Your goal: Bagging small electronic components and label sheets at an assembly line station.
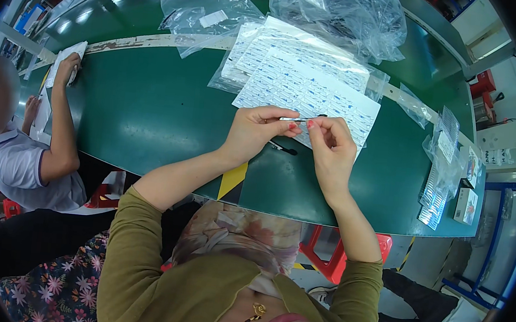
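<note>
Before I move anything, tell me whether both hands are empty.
No, the left hand and right hand together pinch a thin, dark-tipped item.

Long green counter (pixel 152 101), curved by the fisheye, white strip (pixel 120 43) running along it, bright light reflections (pixel 84 17) on the glossy surface toward the upper left. Grey floor (pixel 428 255) shows at lower right with yellow-and-black tape lines (pixel 407 255), 1 red plastic stool (pixel 329 270) under the near edge. Blue metal rack (pixel 469 293) stands far right, below a whitish beam (pixel 509 132).
</note>
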A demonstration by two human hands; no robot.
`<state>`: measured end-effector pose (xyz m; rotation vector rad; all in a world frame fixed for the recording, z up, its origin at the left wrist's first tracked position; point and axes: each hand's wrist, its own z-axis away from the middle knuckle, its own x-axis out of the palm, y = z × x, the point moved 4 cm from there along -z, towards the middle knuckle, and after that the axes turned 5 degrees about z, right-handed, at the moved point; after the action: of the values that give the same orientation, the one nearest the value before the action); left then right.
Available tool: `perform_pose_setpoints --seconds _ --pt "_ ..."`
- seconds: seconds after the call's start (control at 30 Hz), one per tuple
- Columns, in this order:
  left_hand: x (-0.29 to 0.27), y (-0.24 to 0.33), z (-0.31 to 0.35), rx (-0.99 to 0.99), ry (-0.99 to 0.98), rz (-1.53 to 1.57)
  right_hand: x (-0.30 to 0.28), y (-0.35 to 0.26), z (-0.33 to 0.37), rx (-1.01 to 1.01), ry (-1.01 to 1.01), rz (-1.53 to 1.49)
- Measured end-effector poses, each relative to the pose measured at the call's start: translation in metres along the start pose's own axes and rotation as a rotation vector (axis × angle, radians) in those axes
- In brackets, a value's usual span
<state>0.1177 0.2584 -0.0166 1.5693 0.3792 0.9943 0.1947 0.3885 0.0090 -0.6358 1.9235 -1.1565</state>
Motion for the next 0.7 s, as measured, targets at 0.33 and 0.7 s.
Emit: perform_pose_setpoints --seconds 0.33,0.7 --pt "0.0004 0.0012 -0.0003 -0.038 0.022 0.005 0.0015 0.0057 0.0010 0.057 -0.007 -0.079" --pt "0.0022 0.0025 0.0010 -0.004 0.010 -0.014 0.0013 0.0040 0.0009 -0.027 0.052 0.016"
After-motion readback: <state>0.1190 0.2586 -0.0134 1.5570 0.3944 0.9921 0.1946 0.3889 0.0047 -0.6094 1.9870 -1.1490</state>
